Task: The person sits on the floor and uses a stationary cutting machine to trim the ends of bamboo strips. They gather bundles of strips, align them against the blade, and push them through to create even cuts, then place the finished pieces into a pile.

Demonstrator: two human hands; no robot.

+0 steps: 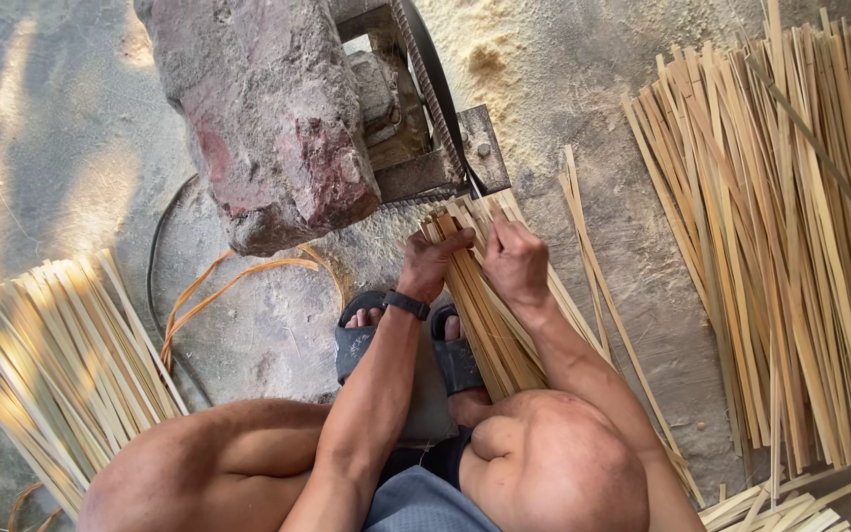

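Left hand (432, 261) and right hand (514, 261) both clenched on bamboo strip bundle (490, 315), bundle on floor over sandalled foot (366, 330), ends touching saw blade (435, 89). Risk: fingers near blade, slip means cut; loose strips may splay.

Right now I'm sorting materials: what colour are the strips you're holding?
Pale yellow-tan bamboo strips, clearest in the head view.

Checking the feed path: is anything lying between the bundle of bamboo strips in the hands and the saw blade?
Nothing visible. The bamboo strip bundle, gripped by the left hand and right hand, has its ends right at the saw blade, with only sawdust around.
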